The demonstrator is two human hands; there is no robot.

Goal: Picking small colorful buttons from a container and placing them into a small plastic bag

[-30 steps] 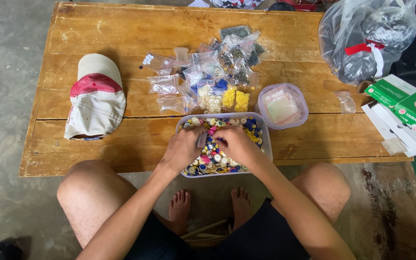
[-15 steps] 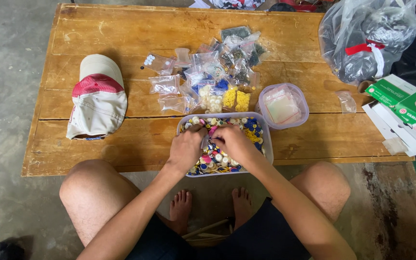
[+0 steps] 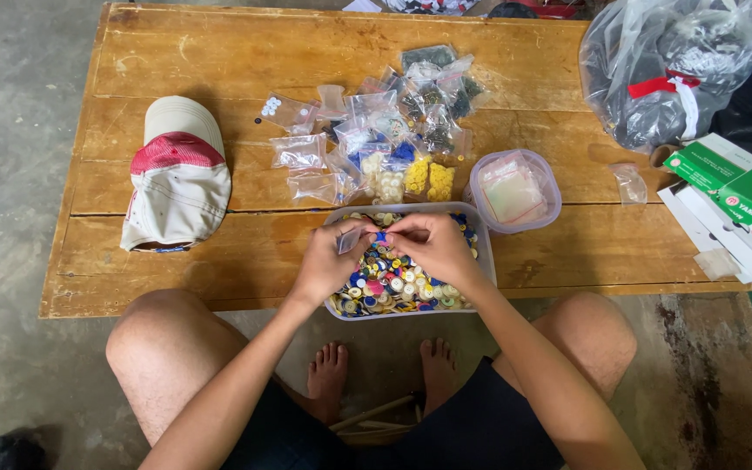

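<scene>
A clear plastic tub (image 3: 480,228) full of mixed coloured buttons (image 3: 393,283) sits at the near edge of a low wooden table (image 3: 219,61). Both my hands hover over it. My left hand (image 3: 328,261) pinches a small clear plastic bag (image 3: 349,238) at its fingertips. My right hand (image 3: 428,244) has its fingertips brought together at the bag's mouth, on what looks like a blue button (image 3: 380,236). Just beyond the tub lies a heap of small clear bags (image 3: 385,130) filled with sorted buttons, yellow, white, blue and dark.
A white and red cap (image 3: 177,174) lies at the left. A round clear container (image 3: 513,189) of empty bags stands right of the tub. A large plastic sack (image 3: 663,70) and green boxes (image 3: 733,187) sit at the right. My bare knees and feet show below.
My hands have lifted slightly from digging in the buttons and come together over the tub's far part, the left now holding up a small bag.
</scene>
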